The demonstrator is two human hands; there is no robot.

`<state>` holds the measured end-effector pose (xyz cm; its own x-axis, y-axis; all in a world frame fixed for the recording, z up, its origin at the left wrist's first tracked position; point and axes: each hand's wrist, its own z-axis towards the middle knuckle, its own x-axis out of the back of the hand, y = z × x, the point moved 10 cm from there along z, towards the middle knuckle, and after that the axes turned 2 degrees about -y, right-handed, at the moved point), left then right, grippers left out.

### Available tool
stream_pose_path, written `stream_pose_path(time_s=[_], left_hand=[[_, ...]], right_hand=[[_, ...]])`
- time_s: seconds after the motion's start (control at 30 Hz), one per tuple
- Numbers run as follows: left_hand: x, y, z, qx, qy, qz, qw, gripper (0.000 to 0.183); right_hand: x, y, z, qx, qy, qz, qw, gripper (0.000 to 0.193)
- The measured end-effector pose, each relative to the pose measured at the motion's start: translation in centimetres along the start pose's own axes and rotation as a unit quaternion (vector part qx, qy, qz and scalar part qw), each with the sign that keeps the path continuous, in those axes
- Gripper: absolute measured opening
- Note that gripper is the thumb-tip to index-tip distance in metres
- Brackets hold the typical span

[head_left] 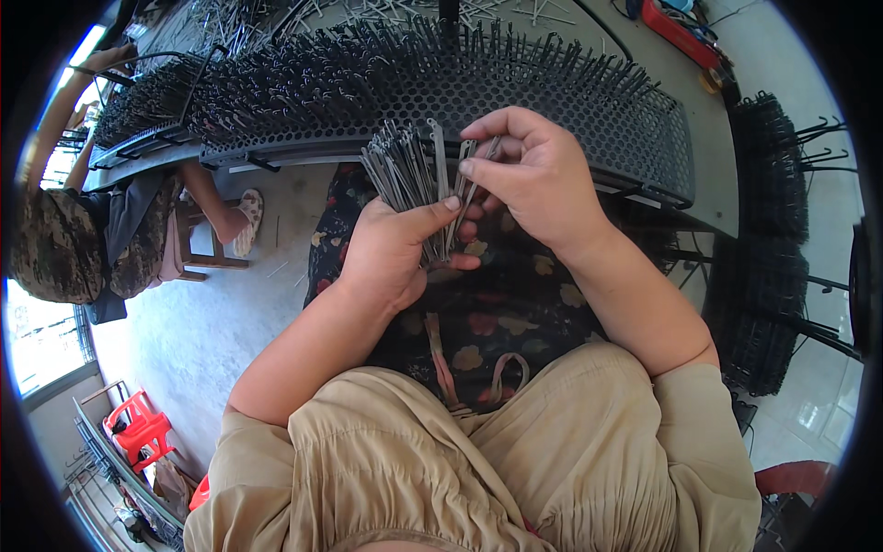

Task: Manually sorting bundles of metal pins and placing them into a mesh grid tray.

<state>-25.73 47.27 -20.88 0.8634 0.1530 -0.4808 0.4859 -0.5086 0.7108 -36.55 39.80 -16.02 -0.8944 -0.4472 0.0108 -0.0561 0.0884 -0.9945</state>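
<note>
My left hand (386, 244) is closed around a bundle of thin grey metal rods (400, 170), held upright above my lap. Several of the rods show small hooked or looped tops. The left thumb presses across the front of the bundle, and the lower ends are partly hidden by the fingers. Beside it, my right hand (543, 179) pinches a few rods at the bundle's right side between thumb and fingers. Just beyond both hands stands a long black perforated rack (635, 138), with many dark hook-ended rods (313, 83) standing upright in its holes.
Loose grey rods (478, 11) lie on the table behind the rack. Dark racks of hooks (773, 166) hang at the right. A red tray (679, 32) sits at the far right. Another person (83, 230) is seated at the left, near a red plastic chair (140, 428).
</note>
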Motion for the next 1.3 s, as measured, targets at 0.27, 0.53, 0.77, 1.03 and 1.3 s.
stream_pose_path(time_s=[0.27, 0.53, 0.77, 1.03, 1.3], left_hand=[[-0.6, -0.4, 0.2, 0.019, -0.041, -0.011, 0.999, 0.02], [0.0, -0.7, 0.2, 0.037, -0.008, 0.007, 0.999, 0.02], [-0.2, -1.4, 0.2, 0.092, -0.064, -0.073, 0.991, 0.024], [0.9, -1.1, 0.3, 0.059, -0.047, 0.083, 0.994, 0.024], [1.7, -0.8, 0.3, 0.023, -0.04, -0.004, 0.999, 0.027]], right_hand=[[-0.3, 0.6, 0.2, -0.034, -0.039, 0.007, 0.999, 0.024], [-0.3, 1.0, 0.3, -0.035, -0.02, -0.015, 0.999, 0.027], [-0.3, 1.2, 0.2, -0.055, -0.03, 0.057, 0.996, 0.026], [-1.2, 2.5, 0.0, -0.077, -0.038, -0.019, 0.996, 0.024], [-1.4, 2.0, 0.1, -0.043, -0.015, -0.032, 0.998, 0.025]])
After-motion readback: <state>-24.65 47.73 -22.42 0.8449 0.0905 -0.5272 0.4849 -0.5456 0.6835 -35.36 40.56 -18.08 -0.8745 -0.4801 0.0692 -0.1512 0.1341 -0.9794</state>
